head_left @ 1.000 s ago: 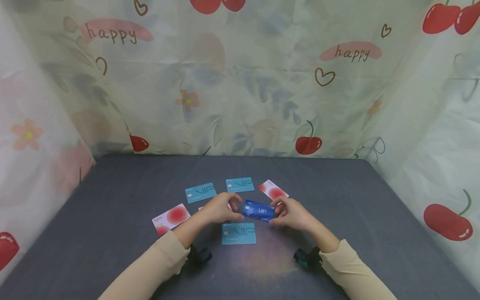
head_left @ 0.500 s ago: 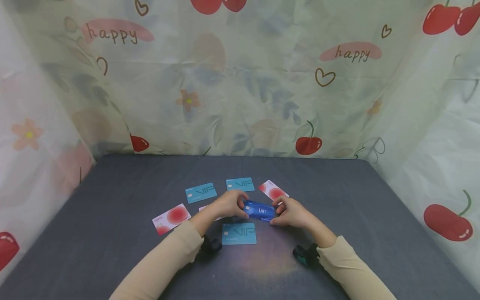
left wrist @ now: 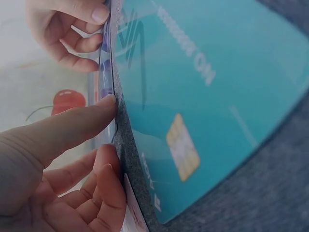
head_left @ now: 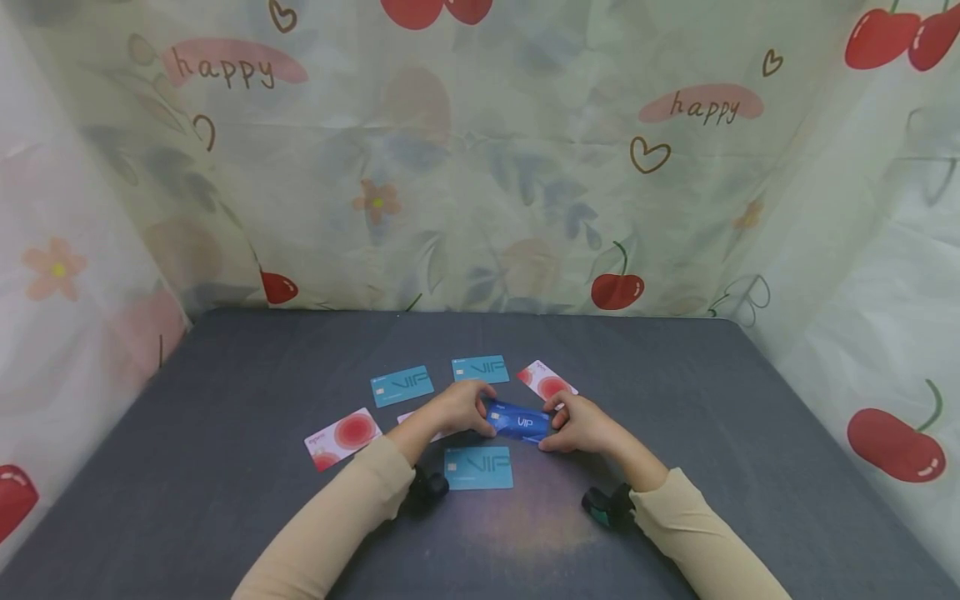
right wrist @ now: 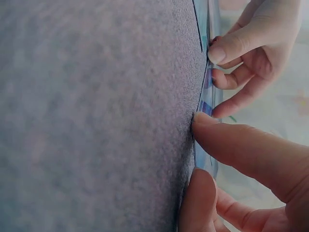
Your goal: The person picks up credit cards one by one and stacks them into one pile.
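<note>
The blue card [head_left: 519, 421] was between the two hands, the left hand [head_left: 457, 408] and right hand [head_left: 585, 427] pinching its opposite ends, fingers curled, each thumb slightly apart from the forefinger. It bore pale "VIP" lettering and a chip. Below spread a dark grey table [head_left: 262, 367]; behind hung a cherry-print curtain [head_left: 487, 208].

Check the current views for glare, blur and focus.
Head: pale, warm patch of sheen on the table, "VIP" on the blue card legible; left wrist: the teal card has blurred digits; right wrist: table blurred at left, backdrop soft and washed out.
</note>
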A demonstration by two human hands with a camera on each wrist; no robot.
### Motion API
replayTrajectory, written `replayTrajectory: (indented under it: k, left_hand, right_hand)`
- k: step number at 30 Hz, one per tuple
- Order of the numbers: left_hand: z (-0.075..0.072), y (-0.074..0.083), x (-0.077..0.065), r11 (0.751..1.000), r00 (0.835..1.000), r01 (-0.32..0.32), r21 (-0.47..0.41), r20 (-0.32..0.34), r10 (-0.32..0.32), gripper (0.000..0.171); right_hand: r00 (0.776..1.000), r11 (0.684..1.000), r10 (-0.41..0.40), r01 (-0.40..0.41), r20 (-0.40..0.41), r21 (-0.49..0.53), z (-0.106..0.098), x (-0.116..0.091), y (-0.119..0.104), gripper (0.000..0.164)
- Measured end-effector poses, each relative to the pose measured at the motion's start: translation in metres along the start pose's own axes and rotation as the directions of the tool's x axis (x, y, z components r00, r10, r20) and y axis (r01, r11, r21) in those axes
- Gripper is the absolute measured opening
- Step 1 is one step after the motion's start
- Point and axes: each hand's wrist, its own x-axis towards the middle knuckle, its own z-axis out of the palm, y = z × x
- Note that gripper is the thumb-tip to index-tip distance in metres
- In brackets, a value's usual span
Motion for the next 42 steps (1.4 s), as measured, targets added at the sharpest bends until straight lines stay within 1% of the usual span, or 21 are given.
replayTrajectory:
  k: [9,17,25,29,36,38,42]
  left_hand:
    - [-0.0006,0.002,0.0002,1.0,1.0,0.021,-0.01,0.003,-0.021,0.053]
    - [-0.0001,0.0027,0.0003,1.0,1.0,0.007,-0.004,-0.01,-0.007,0.05]
    - [0.0011,0.0026,-0.0012,1.0,0.999,-0.022,-0.006,-0.037,0.022,0.049]
    - [0.0016,0.0023,-0.0018,1.0,0.999,-0.026,-0.011,-0.04,0.025,0.049]
    - [-0.0002,0.0033,-0.0038,1.0,0.998,-0.03,-0.006,-0.047,0.03,0.05]
    - [-0.0014,0.0039,-0.0043,0.999,0.998,-0.028,-0.016,-0.05,0.027,0.051]
    - [-0.003,0.0042,-0.0053,0.999,0.999,-0.011,-0.049,-0.051,0.008,0.051]
  right_hand:
    - [1.0,1.0,0.023,-0.023,-0.001,0.012,0.0012,0.0018,-0.0005,0.053]
    - [0.999,0.999,0.038,-0.038,0.004,0.028,0.0022,0.0031,-0.0007,0.052]
    - [1.0,1.0,0.012,-0.012,-0.009,0.015,0.0021,0.001,-0.0042,0.051]
    - [1.0,1.0,0.015,-0.015,-0.014,0.004,0.0017,0.0011,-0.005,0.051]
    - [1.0,1.0,0.022,-0.022,-0.014,0.02,0.001,0.0023,-0.0051,0.053]
    - [0.999,0.999,0.031,-0.03,-0.018,0.013,-0.0001,0.0023,-0.006,0.053]
    - [1.0,1.0,0.021,-0.021,-0.023,0.007,-0.0028,0.0021,-0.0072,0.056]
